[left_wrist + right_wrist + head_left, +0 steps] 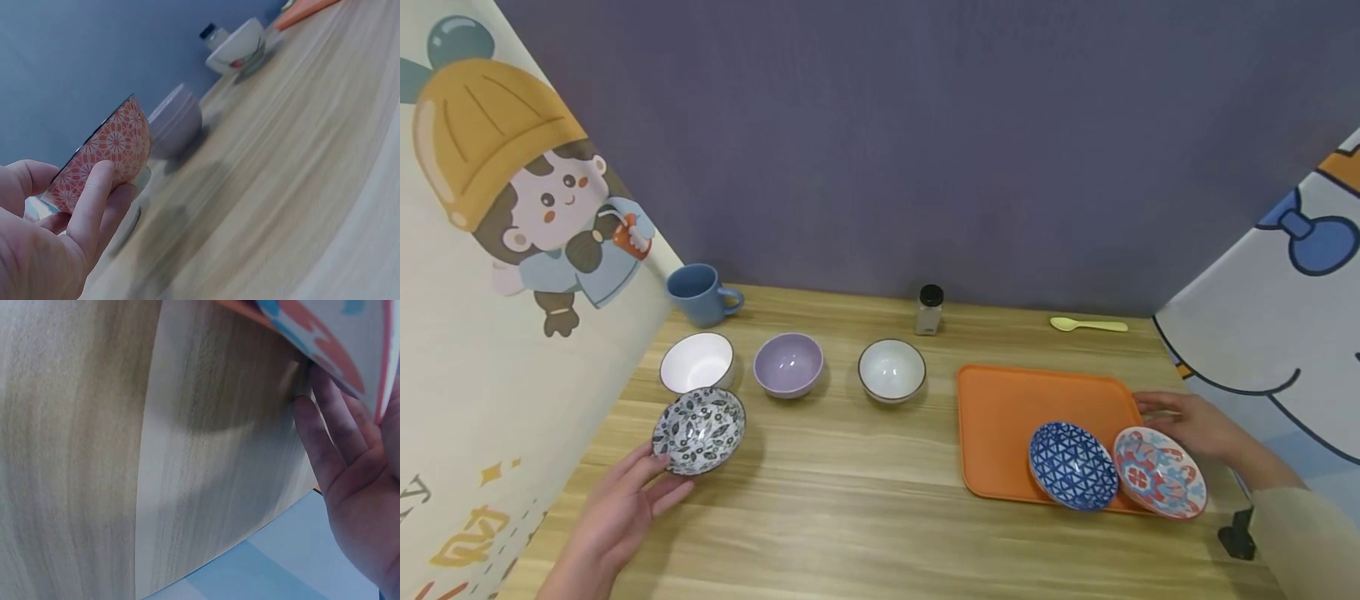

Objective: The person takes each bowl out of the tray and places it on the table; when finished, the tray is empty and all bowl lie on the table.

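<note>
My left hand point(625, 508) holds a bowl point(700, 431) above the table, thumb at its rim and fingers beneath. Inside, that bowl is white with dark leaves and flowers; the left wrist view shows its red, white-flowered outside point(117, 144). On the right, my right hand point(1198, 425) is beside a red-and-blue patterned bowl point(1160, 473), its fingers extended and loosely bent near the tray's right edge. The right wrist view shows the fingers point(340, 425) beside the bowl's outer wall; contact is unclear. This bowl leans next to a blue triangle-patterned bowl point(1072, 467) on the orange tray point(1000, 417).
White point(697, 362), purple point(788, 365) and dark-rimmed pale point(892, 370) bowls stand in a row. Behind are a blue mug point(698, 294), a black-capped jar point(929, 310) and a yellow spoon point(1088, 324). Walls border the table at back and sides.
</note>
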Available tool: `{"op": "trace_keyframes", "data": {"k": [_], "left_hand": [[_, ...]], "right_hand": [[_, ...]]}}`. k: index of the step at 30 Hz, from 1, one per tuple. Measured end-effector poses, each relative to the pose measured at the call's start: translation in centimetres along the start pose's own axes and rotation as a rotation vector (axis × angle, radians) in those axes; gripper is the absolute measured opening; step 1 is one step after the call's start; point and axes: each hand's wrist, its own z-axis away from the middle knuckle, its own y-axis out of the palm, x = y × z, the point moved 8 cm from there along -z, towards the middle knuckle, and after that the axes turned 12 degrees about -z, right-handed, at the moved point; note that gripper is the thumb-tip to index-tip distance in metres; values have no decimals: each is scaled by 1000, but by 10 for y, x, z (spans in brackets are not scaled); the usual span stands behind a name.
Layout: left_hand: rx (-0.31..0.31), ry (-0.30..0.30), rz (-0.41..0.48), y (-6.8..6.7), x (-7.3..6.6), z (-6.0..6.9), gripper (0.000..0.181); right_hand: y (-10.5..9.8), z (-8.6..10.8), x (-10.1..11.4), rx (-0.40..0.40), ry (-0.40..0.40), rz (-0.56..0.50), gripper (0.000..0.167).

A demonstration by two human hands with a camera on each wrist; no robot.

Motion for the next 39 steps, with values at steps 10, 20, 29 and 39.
{"op": "trace_keyframes", "data": {"k": [10, 20, 29, 39], "left_hand": [[-33, -55, 11, -41, 19, 9, 27], [-38, -127, -58, -58, 28, 8, 77], [-26, -130, -42, -66, 37, 5, 78], [59, -72, 15, -63, 37, 7, 78]], "right_hand": [[-1, -1, 5, -2, -19, 1, 53], [-1, -2, 5, 12, 3, 5, 54], [-2, -2, 3, 5, 16, 26, 54], [-1, 1, 5, -3, -29, 4, 53]]}}
